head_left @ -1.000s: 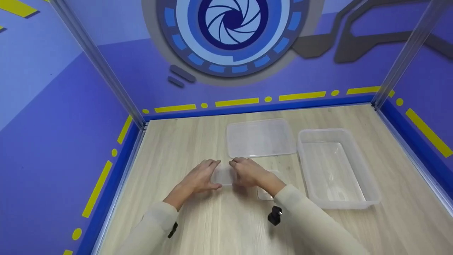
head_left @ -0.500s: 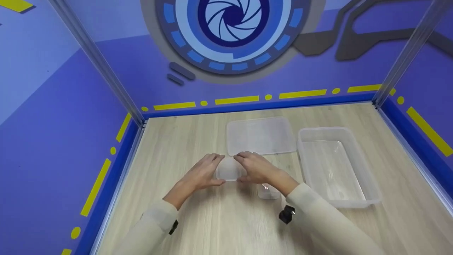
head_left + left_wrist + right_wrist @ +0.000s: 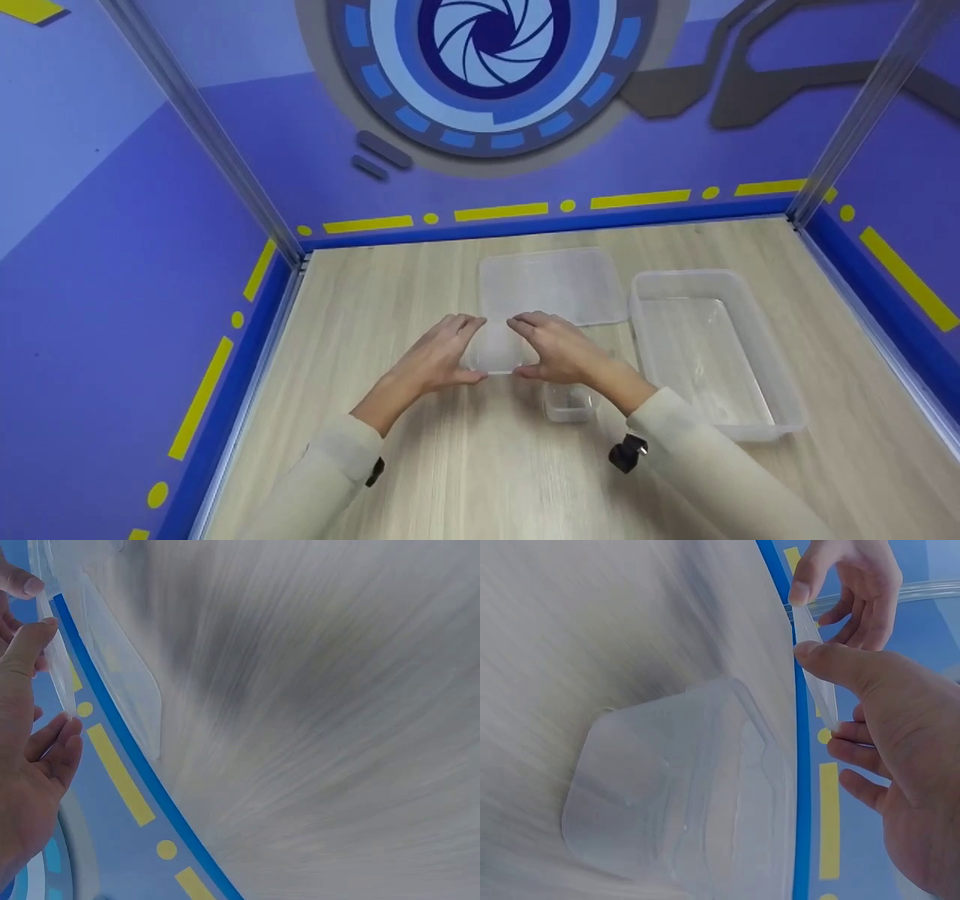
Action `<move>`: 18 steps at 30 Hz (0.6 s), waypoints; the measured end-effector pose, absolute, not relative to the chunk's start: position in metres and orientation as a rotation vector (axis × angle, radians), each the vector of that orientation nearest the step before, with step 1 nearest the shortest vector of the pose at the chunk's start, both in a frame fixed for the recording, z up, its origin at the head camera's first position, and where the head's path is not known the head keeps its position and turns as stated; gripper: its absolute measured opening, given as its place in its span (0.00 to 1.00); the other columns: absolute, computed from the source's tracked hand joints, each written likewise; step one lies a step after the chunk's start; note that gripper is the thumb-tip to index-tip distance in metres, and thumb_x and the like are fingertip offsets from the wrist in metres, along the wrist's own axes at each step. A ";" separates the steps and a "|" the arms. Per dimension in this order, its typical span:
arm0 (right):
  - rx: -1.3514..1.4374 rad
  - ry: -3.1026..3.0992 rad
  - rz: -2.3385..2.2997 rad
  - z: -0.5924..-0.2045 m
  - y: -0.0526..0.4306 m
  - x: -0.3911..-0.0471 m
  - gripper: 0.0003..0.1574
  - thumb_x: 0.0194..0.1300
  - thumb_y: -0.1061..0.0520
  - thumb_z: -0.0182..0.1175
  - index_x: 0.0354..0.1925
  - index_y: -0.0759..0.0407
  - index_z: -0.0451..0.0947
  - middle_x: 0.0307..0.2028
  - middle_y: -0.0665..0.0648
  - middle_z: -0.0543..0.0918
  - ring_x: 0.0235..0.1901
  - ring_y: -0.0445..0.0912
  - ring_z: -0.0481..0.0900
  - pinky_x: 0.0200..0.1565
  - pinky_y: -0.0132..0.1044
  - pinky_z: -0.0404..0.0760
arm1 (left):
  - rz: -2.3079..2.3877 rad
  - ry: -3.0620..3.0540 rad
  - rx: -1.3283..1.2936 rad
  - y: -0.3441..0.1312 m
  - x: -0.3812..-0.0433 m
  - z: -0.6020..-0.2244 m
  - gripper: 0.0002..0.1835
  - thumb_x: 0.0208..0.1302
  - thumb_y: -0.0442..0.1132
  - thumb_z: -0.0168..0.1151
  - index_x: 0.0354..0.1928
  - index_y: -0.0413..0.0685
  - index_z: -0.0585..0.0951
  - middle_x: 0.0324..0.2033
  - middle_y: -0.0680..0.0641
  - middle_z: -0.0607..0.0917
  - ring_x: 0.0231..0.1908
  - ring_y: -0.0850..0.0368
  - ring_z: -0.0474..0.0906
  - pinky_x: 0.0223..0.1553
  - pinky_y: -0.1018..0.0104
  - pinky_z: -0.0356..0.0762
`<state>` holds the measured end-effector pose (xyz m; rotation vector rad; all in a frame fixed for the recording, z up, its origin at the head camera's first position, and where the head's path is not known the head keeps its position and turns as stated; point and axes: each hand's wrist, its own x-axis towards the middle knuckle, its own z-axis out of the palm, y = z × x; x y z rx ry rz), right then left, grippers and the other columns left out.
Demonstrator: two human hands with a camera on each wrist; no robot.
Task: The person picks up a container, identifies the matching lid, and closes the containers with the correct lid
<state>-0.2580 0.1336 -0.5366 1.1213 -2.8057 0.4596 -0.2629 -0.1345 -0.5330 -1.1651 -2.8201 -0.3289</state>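
A small translucent plastic lid (image 3: 498, 349) is held flat between my two hands, raised off the table. My left hand (image 3: 441, 356) pinches its left edge, thumb at the near side and fingertips at the far side. On the opposite edge my right hand (image 3: 561, 351) has the same pinch. Both wrist views catch the lid nearly edge-on, as a thin sheet (image 3: 817, 682) in the right one and a thin strip (image 3: 61, 675) in the left one. Below my right wrist, a small clear container (image 3: 570, 414) stands uncovered on the table, its far part hidden by the hand.
A large translucent rectangular box (image 3: 757, 431), open at the top, stands on the right. Its size matches a large flat lid (image 3: 551, 285) lying at the back of the wooden table (image 3: 360, 300). Blue and purple panels (image 3: 225, 172) enclose the left, back and right sides.
Both hands have carried the small lid away from me and slightly right. Their fingers have spread from a closer hold, and more of the small container now shows under the right wrist.
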 end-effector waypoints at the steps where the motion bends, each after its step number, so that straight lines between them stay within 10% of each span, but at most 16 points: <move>1: 1.125 -2.794 0.462 -0.536 0.135 -0.258 0.52 0.62 0.43 0.78 0.72 0.69 0.72 0.66 0.68 0.79 0.65 0.61 0.78 0.66 0.54 0.78 | -0.334 -2.821 -1.166 -0.133 -0.263 -0.532 0.47 0.63 0.58 0.78 0.75 0.41 0.70 0.66 0.43 0.78 0.64 0.47 0.76 0.66 0.54 0.77; 18: 1.105 -2.738 0.547 -0.523 0.161 -0.253 0.52 0.62 0.42 0.78 0.72 0.69 0.72 0.66 0.67 0.79 0.65 0.62 0.78 0.64 0.57 0.79 | -0.413 -2.804 -1.184 -0.115 -0.268 -0.518 0.48 0.62 0.60 0.77 0.76 0.43 0.69 0.67 0.44 0.77 0.64 0.49 0.75 0.67 0.53 0.76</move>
